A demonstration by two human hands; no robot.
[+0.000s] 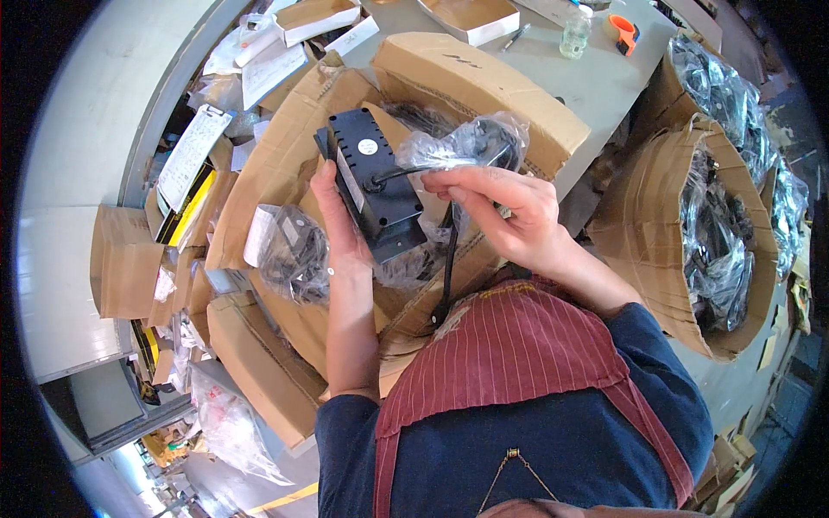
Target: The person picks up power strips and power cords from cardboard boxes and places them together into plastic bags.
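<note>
You hold a black device (371, 168) above the open cardboard box (484, 86), nearer to that box's left side than its right. Your left hand (342, 226) grips the device along its left edge, the thumb up against its side; the other fingers of that hand are hidden beneath it. The device is tilted, with a round white sticker and a row of slots on the face turned up. Your right hand (522, 211), also above the box, has its thumb and forefinger pinched together on the black cable (401, 173), just beside where it leaves the device. A length of black cord hangs below that hand to the near side of the box.

Inside the box, to the left, lies a clear bag (294, 255) with dark contents; toward its far right is a crumpled plastic wrap (458, 145), near your right hand. Beyond the box, the grey tabletop (553, 73) carries a shallow carton (475, 33), a pen (515, 38), a clear bottle (576, 34) and an orange ring (620, 31). To the right of the box stands a second carton (643, 233) of bagged black items. To its left rests a clipboard (194, 151) with paper.
</note>
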